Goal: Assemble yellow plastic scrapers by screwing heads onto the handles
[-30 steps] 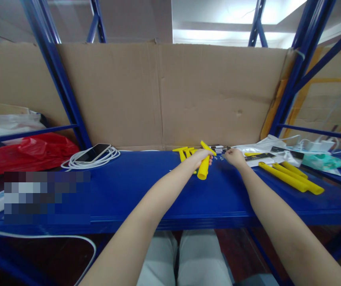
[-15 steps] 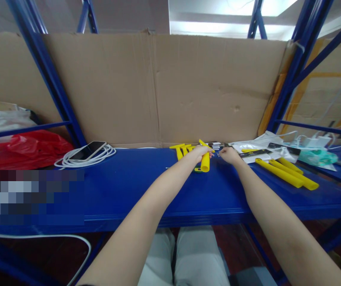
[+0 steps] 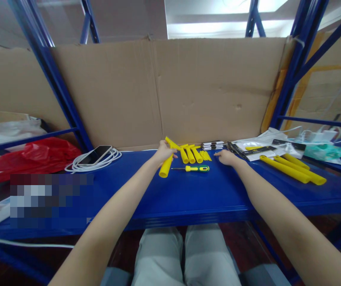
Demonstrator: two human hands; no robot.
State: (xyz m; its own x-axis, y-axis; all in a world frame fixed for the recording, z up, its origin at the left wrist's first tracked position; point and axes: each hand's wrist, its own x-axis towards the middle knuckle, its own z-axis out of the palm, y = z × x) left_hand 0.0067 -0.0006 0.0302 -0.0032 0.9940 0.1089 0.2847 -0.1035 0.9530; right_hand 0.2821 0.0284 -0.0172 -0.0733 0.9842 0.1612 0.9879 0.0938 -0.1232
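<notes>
My left hand (image 3: 166,151) is closed round a yellow T-shaped piece (image 3: 164,168), left of a row of similar yellow pieces (image 3: 191,155). Small yellow parts (image 3: 206,155) lie at the right end of that row. In front of them rests a green and yellow screwdriver (image 3: 197,169), its shaft toward the left. My right hand (image 3: 224,157) is on the blue shelf beside the small parts, with a finger stretched out; nothing can be made out in it. Black and white packs (image 3: 212,145) are stacked just behind.
A phone (image 3: 95,155) lies on a coiled white cable (image 3: 113,154) at the left, near a red bag (image 3: 45,153). Long yellow tubes (image 3: 289,170) and plastic packaging (image 3: 259,141) lie at the right. A cardboard panel (image 3: 212,87) stands behind the shelf (image 3: 188,204).
My left hand has moved left with the yellow piece, uncovering the screwdriver and the row of pieces. My right hand has shifted slightly, and a finger now points out.
</notes>
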